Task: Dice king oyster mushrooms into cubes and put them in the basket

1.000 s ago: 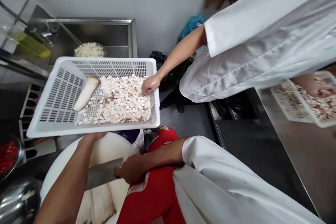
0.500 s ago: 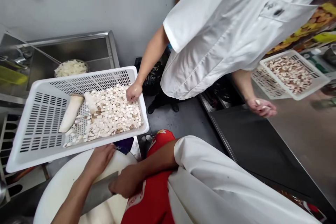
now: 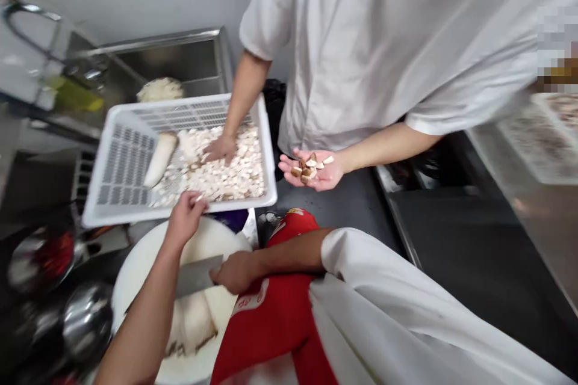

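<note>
My right hand (image 3: 237, 271) is closed around the handle of a cleaver (image 3: 198, 277), its broad blade lying flat over a round white cutting board (image 3: 129, 271). My left hand (image 3: 186, 216) is at the near rim of a white slotted basket (image 3: 102, 192), pinching what looks like a small white mushroom piece (image 3: 200, 198). Diced mushroom (image 3: 239, 174) fills the basket's right part, with one whole king oyster mushroom (image 3: 161, 159) to its left. Thick pale mushrooms (image 3: 194, 319) lie on the board below the blade, partly hidden by my left forearm.
Opposite, a co-worker in white has one hand (image 3: 221, 149) in the diced mushroom and the other palm (image 3: 320, 171) holding brown-edged mushroom pieces. A sink (image 3: 180, 60) with a heaped bowl (image 3: 160, 90) stands behind. Metal bowls (image 3: 88, 322) sit at left, a dark counter (image 3: 465, 240) at right.
The co-worker's palm has swung in from the right counter and now shows mushroom pieces. Their other hand has spread over the dice. My left hand has risen to the basket rim, fingers pinched.
</note>
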The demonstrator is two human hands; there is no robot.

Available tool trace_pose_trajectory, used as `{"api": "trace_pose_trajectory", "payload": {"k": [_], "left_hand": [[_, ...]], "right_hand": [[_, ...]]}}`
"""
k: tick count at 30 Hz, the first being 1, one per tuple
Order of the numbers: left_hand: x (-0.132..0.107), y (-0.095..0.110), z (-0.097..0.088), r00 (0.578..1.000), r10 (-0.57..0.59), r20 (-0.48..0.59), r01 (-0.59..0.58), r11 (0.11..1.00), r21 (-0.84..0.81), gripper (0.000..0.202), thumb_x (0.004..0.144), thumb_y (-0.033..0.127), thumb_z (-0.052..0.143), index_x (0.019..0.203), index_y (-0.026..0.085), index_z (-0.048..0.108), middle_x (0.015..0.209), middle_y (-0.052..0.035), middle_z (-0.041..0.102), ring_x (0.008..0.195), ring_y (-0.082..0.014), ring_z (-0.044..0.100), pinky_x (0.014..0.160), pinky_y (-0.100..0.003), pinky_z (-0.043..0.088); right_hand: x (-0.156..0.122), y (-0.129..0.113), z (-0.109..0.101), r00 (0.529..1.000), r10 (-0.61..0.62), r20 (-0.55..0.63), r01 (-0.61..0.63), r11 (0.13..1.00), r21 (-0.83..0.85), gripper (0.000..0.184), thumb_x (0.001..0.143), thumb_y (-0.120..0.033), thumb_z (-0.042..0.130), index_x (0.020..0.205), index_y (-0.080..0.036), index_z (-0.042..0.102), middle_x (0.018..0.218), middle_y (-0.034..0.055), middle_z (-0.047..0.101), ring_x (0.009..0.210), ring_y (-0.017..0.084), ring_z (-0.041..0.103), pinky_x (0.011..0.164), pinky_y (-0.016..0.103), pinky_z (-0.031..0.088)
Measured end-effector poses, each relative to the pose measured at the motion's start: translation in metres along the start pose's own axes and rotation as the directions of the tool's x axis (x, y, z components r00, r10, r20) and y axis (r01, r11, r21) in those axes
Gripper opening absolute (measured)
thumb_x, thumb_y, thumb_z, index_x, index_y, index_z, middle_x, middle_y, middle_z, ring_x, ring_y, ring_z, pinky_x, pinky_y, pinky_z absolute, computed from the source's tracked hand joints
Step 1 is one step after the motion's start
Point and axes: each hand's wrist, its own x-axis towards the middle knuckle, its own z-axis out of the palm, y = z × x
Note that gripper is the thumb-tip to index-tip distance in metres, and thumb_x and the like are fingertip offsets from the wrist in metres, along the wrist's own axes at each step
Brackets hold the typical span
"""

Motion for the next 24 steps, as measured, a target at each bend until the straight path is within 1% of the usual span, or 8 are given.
{"api": "trace_pose_trajectory", "payload": {"k": [3,8,11,15,19,21,23,24], "left_hand": [[0.009,-0.001,0.001,0.996,0.043,-0.078,-0.031,0.989,0.146,0.036,0.085,0.051,0.048,0.093,0.018,0.061,0.070,-0.0001,0.061,0.071,-0.0162,0.059,0.075,-0.028,0.047],[0.022,-0.006,0.006,0.978,0.087,-0.191,-0.044,0.975,0.217,0.035,0.088,0.036,0.049,0.111,0.017,0.067,0.083,-0.0023,0.063,0.078,-0.0154,0.057,0.082,-0.027,0.046],[0.025,-0.010,0.007,0.979,0.056,-0.198,-0.019,0.982,0.187,0.033,0.087,0.027,0.049,0.113,0.018,0.066,0.083,-0.0011,0.063,0.077,-0.0149,0.056,0.081,-0.026,0.045],[0.028,-0.009,0.005,0.980,-0.002,-0.198,0.041,0.981,0.192,0.029,0.079,0.016,0.051,0.104,0.020,0.067,0.075,0.0014,0.058,0.072,-0.0144,0.054,0.075,-0.025,0.044],[0.033,-0.007,0.009,0.982,-0.031,-0.186,0.081,0.960,0.268,0.025,0.078,0.017,0.055,0.099,0.021,0.067,0.071,0.0011,0.059,0.073,-0.0166,0.057,0.076,-0.028,0.046],[0.035,-0.005,0.014,0.985,-0.034,-0.168,0.085,0.949,0.305,0.027,0.082,0.021,0.054,0.107,0.021,0.065,0.080,-0.0018,0.065,0.083,-0.0199,0.062,0.084,-0.032,0.048],[0.035,-0.004,0.014,0.992,-0.003,-0.130,0.042,0.952,0.304,0.038,0.087,0.027,0.055,0.125,0.020,0.058,0.105,-0.0070,0.069,0.104,-0.0233,0.063,0.096,-0.037,0.046],[0.033,-0.005,0.010,0.992,0.034,-0.119,0.002,0.957,0.289,0.044,0.089,0.030,0.055,0.132,0.020,0.053,0.121,-0.0095,0.065,0.116,-0.0241,0.059,0.102,-0.038,0.044]], "right_hand": [[0.002,0.000,0.008,1.000,-0.013,0.010,0.014,1.000,-0.012,0.055,0.080,-0.021,0.055,0.134,-0.013,0.049,0.104,0.0169,0.074,0.087,0.027,0.072,0.060,0.029,0.048],[0.000,-0.004,0.006,0.999,0.036,0.016,-0.037,0.999,0.037,0.055,0.082,-0.017,0.057,0.136,-0.018,0.048,0.103,0.0125,0.074,0.090,0.027,0.070,0.070,0.032,0.047],[-0.002,-0.005,0.004,0.999,0.031,0.026,-0.031,0.999,0.019,0.052,0.084,-0.016,0.054,0.135,-0.016,0.047,0.102,0.0138,0.073,0.089,0.028,0.070,0.071,0.033,0.047],[0.000,-0.004,0.001,0.996,0.001,0.085,-0.001,1.000,0.004,0.052,0.085,-0.018,0.052,0.136,-0.014,0.043,0.103,0.0162,0.072,0.090,0.029,0.070,0.071,0.036,0.050],[0.003,-0.003,-0.004,0.993,0.011,0.115,-0.012,1.000,0.004,0.048,0.086,-0.023,0.051,0.133,-0.015,0.044,0.105,0.0179,0.071,0.092,0.031,0.070,0.072,0.039,0.051],[0.002,-0.003,-0.006,0.991,0.022,0.131,-0.022,1.000,0.003,0.045,0.088,-0.025,0.050,0.131,-0.016,0.045,0.104,0.0171,0.072,0.091,0.031,0.070,0.071,0.038,0.051],[-0.001,-0.002,-0.008,0.988,0.020,0.152,-0.021,1.000,-0.001,0.043,0.089,-0.027,0.049,0.131,-0.018,0.046,0.104,0.0156,0.072,0.090,0.030,0.070,0.069,0.037,0.050],[-0.003,-0.001,-0.009,0.987,0.016,0.162,-0.015,1.000,-0.005,0.043,0.089,-0.027,0.049,0.132,-0.019,0.046,0.105,0.0152,0.072,0.092,0.030,0.070,0.069,0.036,0.049]]}}
